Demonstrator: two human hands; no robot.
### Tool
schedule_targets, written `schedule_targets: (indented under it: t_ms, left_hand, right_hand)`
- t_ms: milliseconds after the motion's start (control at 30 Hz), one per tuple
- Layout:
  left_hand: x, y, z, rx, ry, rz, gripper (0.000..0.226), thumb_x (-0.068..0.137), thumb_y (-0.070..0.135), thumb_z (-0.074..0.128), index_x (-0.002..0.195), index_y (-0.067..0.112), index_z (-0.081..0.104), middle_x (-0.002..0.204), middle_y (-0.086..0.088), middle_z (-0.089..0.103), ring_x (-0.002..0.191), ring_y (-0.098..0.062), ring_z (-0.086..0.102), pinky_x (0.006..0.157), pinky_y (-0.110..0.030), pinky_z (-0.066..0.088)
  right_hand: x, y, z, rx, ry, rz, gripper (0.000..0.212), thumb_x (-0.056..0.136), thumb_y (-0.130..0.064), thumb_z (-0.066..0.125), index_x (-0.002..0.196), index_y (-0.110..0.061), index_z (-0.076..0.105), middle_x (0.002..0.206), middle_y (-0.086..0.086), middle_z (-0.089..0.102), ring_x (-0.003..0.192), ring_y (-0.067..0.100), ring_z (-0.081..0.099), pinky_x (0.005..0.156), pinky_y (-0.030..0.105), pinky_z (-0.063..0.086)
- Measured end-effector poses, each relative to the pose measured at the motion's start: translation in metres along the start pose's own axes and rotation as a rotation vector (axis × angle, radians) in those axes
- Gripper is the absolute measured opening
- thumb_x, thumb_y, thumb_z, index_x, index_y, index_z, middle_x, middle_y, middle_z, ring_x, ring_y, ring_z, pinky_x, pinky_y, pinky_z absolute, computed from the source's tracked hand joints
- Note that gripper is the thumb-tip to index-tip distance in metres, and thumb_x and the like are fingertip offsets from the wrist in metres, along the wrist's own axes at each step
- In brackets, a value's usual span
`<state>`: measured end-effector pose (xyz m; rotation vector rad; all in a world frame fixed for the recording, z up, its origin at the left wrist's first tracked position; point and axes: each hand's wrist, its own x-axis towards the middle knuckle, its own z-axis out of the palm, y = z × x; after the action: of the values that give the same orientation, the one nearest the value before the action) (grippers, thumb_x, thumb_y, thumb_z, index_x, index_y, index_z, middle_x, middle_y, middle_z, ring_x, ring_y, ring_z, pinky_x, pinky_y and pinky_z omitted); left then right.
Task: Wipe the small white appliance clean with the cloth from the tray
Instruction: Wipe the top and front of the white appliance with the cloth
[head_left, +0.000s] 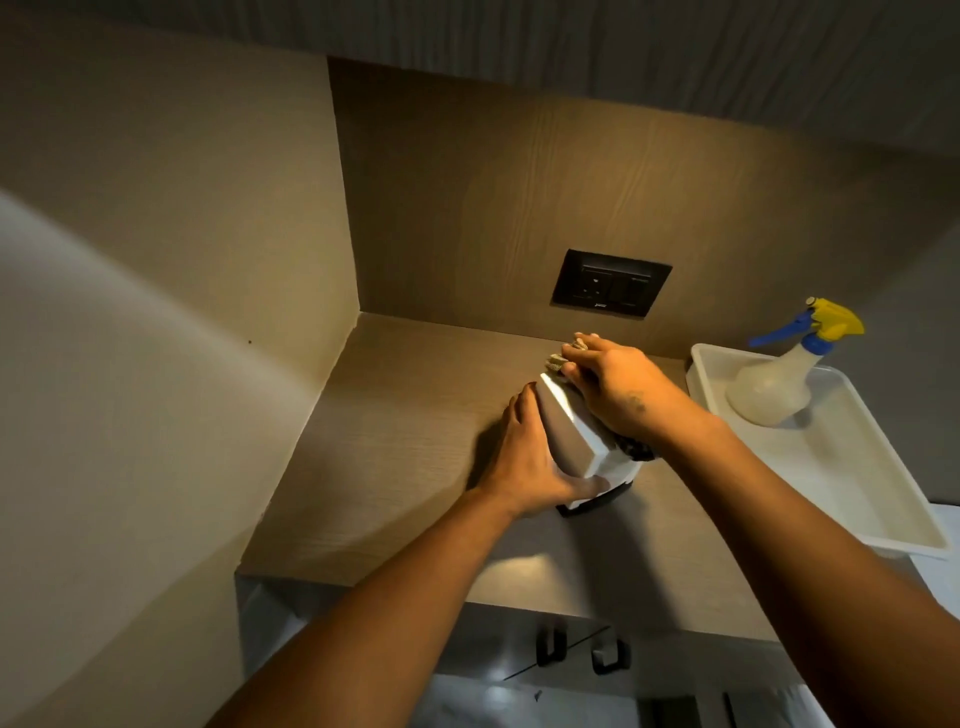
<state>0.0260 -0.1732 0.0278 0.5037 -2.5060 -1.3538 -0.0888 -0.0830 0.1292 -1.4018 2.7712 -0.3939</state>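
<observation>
The small white appliance (576, 431) stands on the wooden counter, near its middle. My left hand (524, 462) grips its left side and lower front. My right hand (618, 389) lies flat on its top and presses a cloth (563, 356) against it. Only a pale bunched corner of the cloth shows past my fingertips, and a dark patch shows under my wrist. The white tray (883, 499) sits to the right of the appliance, apart from it.
A clear spray bottle (779, 384) with a blue and yellow trigger stands in the tray. A black wall socket (610, 283) is on the back panel. A side wall (208, 260) closes the counter (395, 467) on the left. Drawer handles (582, 649) show below the counter's front edge.
</observation>
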Motion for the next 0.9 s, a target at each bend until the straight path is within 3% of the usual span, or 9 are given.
schedule_targets:
  t_ms: [67,167,267,467,600,700,900]
  left_hand:
    - [-0.001,-0.001,0.0,0.004,0.017,0.016,0.138,0.034,0.073,0.084,0.147,0.025,0.022,0.14,0.005,0.038,0.128,-0.012,0.039,0.106,-0.033,0.041]
    - [-0.001,-0.003,0.0,0.009,-0.004,0.014,0.143,0.037,0.07,0.085,0.153,0.027,0.014,0.149,0.002,0.034,0.134,-0.014,0.035,0.106,-0.027,0.037]
    - [-0.001,-0.004,0.002,-0.018,-0.003,-0.002,0.142,0.035,0.064,0.087,0.152,0.028,0.015,0.145,0.003,0.036,0.132,-0.015,0.038,0.103,-0.028,0.04]
    - [0.002,0.0,0.003,0.012,-0.028,-0.039,0.143,0.04,0.063,0.092,0.151,0.028,0.009,0.152,0.0,0.031,0.137,-0.02,0.035,0.108,-0.036,0.037]
    - [0.001,0.0,0.002,0.019,-0.004,0.0,0.144,0.038,0.069,0.087,0.153,0.021,0.014,0.148,0.0,0.033,0.134,-0.016,0.035,0.108,-0.029,0.036]
    - [0.002,-0.003,0.002,0.079,-0.023,0.049,0.145,0.042,0.064,0.088,0.158,0.017,0.014,0.152,-0.005,0.029,0.139,-0.019,0.031,0.107,-0.019,0.026]
    - [-0.002,0.002,0.002,0.006,0.012,-0.012,0.14,0.037,0.064,0.092,0.149,0.024,0.018,0.145,0.0,0.037,0.132,-0.019,0.039,0.104,-0.034,0.041]
  right_hand:
    - [-0.012,-0.007,0.001,0.004,-0.029,-0.054,0.041,0.098,-0.038,0.039,0.135,-0.023,0.048,0.15,0.005,0.035,0.138,0.024,0.026,0.106,0.042,0.031]
    - [-0.043,-0.009,0.004,-0.01,-0.009,-0.128,0.045,0.097,-0.042,0.038,0.14,-0.027,0.041,0.153,-0.001,0.029,0.139,0.02,0.024,0.105,0.034,0.025]
    - [-0.066,0.007,-0.001,-0.001,0.005,-0.06,0.049,0.096,-0.046,0.036,0.142,-0.029,0.039,0.153,-0.004,0.028,0.139,0.019,0.024,0.105,0.028,0.018]
    - [-0.039,0.023,-0.009,-0.016,-0.051,0.172,0.048,0.096,-0.042,0.039,0.142,-0.027,0.038,0.154,-0.002,0.026,0.14,0.026,0.023,0.111,0.043,0.024]
    - [-0.047,-0.002,0.003,0.014,0.014,0.017,0.043,0.097,-0.03,0.048,0.139,-0.024,0.043,0.153,0.003,0.029,0.139,0.026,0.026,0.109,0.04,0.025]
    - [-0.065,-0.021,0.017,0.012,0.089,-0.062,0.043,0.098,-0.033,0.045,0.139,-0.02,0.043,0.153,0.006,0.03,0.14,0.025,0.022,0.106,0.035,0.02]
    - [-0.065,0.014,0.003,0.062,0.156,0.167,0.047,0.099,-0.04,0.036,0.142,-0.021,0.04,0.153,0.003,0.028,0.14,0.024,0.023,0.107,0.032,0.017]
